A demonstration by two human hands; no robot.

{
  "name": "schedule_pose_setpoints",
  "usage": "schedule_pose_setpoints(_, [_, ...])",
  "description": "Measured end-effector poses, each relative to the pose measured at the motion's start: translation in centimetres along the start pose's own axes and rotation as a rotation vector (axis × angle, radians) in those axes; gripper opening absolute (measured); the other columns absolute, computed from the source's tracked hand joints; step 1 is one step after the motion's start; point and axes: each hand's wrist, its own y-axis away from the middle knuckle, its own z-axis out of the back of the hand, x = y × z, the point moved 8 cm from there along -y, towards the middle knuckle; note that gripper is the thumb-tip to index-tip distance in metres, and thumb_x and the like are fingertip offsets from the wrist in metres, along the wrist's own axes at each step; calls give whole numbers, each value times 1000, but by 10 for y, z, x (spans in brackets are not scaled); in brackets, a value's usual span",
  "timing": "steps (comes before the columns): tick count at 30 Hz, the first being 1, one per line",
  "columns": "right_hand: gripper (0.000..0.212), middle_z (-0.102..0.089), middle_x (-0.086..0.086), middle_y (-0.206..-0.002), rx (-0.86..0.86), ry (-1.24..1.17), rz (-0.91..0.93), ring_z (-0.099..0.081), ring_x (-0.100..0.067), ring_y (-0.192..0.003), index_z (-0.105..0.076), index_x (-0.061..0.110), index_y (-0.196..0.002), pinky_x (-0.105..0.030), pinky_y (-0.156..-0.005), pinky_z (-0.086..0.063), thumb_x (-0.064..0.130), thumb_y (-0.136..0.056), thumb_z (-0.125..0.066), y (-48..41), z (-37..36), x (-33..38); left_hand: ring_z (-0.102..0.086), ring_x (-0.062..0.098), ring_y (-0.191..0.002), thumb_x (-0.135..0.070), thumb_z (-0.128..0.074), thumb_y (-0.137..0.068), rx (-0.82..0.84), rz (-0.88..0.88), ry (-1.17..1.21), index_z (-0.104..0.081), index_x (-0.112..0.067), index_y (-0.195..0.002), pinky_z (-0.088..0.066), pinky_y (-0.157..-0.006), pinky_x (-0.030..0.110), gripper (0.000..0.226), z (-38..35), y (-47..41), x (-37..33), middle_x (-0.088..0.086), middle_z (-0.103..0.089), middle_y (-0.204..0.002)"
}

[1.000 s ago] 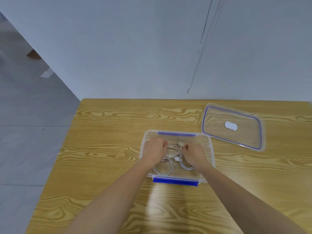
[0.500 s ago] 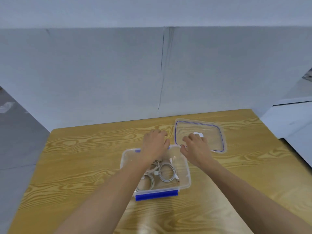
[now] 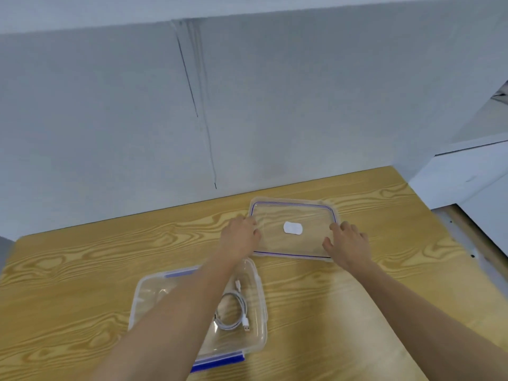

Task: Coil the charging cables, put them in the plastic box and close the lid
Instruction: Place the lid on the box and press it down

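The clear plastic box (image 3: 261, 295) with blue latches stands open near the table's front, partly under my left forearm. Coiled white charging cables (image 3: 233, 312) lie inside it; my arm hides part of them. The clear lid (image 3: 291, 213), blue-trimmed with a white oval in its middle, lies flat on the table behind and to the right of the box. My left hand (image 3: 239, 237) grips the lid's left edge. My right hand (image 3: 349, 243) grips its right edge, thumb on top.
The wooden table (image 3: 82, 270) butts against a grey wall (image 3: 247, 119) at the back. A white cabinet (image 3: 467, 177) stands past the table's right edge (image 3: 445, 232). Bare wood lies left of the box.
Both hands have left the box and moved back and right to the lid's two side edges. The view has swung right. The cables stay in the box.
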Motion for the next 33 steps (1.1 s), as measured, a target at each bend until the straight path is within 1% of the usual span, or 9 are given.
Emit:
schedule_pose_setpoints(4, [32,-54,-10,-109,44,38,-45,-48,-29,-105,-51,10,-112,-40,-82,-36,30,-89,-42,-22,-21,-21,-50,31,-113,-25,-43,-92,50,120,31,-50,-13,-126,-46,-89,42,36,-16,-26,5,12,-50,-123])
schedule_pose_setpoints(8, [31,-54,-14,-110,83,-54,-134,-49,-34,-106,-47,4,-112,-42,-80,-40,26,-91,-45,-30,-41,-36,-48,35,-116,-22,-48,-90,101,255,78,-41,-11,-132,-44,-91,42,44,-34,-42,19,15,-42,-129])
schedule_pose_setpoints(11, [27,-51,-20,-111,113,-184,-158,-47,-38,-106,-46,-2,-110,-43,-78,-40,13,-88,-48,-32,-53,-40,-54,36,-108,-17,-54,-86,103,319,229,-43,-7,-124,-46,-84,41,42,-48,-48,24,19,-52,-122])
schedule_pose_setpoints(13, [23,-51,-23,-110,125,-339,-203,-48,-38,-102,-47,-5,-108,-38,-72,-35,2,-87,-46,-35,-56,-42,-56,34,-101,-12,-55,-85,76,352,302,-47,-4,-116,-47,-78,39,33,-51,-48,26,18,-58,-115])
schedule_pose_setpoints(16, [22,-54,-23,-109,138,-490,-249,-49,-34,-94,-49,-5,-106,-35,-70,-34,-4,-84,-43,-40,-57,-47,-57,27,-83,-3,-52,-82,12,392,339,-55,-5,-91,-45,-66,36,9,-48,-44,31,15,-65,-100])
schedule_pose_setpoints(20, [35,-56,-21,-111,54,-623,-286,-53,-39,-100,-46,-4,-122,-43,-80,-44,-1,-87,-42,-36,-41,-51,-65,30,-80,-4,-53,-77,-137,397,426,-67,-9,-87,-53,-67,37,17,-33,-35,36,7,-70,-84])
schedule_pose_setpoints(23, [37,-58,-18,-105,-43,-716,-278,-57,-34,-93,-45,2,-125,-39,-76,-44,2,-88,-43,-29,-17,-46,-60,26,-73,2,-51,-78,-250,380,483,-63,-16,-79,-44,-61,31,22,-8,-17,37,1,-63,-77])
schedule_pose_setpoints(28, [29,-56,-2,-82,-208,-841,-198,-56,-25,-80,-48,5,-119,-35,-71,-43,4,-90,-48,-13,39,-11,-56,15,-76,-2,-58,-82,-429,366,634,-65,-20,-97,-38,-63,22,24,49,26,51,-6,-60,-85])
schedule_pose_setpoints(33, [26,-56,2,-86,-310,-1005,-108,-53,-14,-74,-52,11,-117,-19,-62,-39,10,-91,-53,14,86,34,-60,18,-82,-1,-64,-80,-572,325,725,-62,-14,-108,-44,-73,27,31,97,69,88,-1,-62,-91])
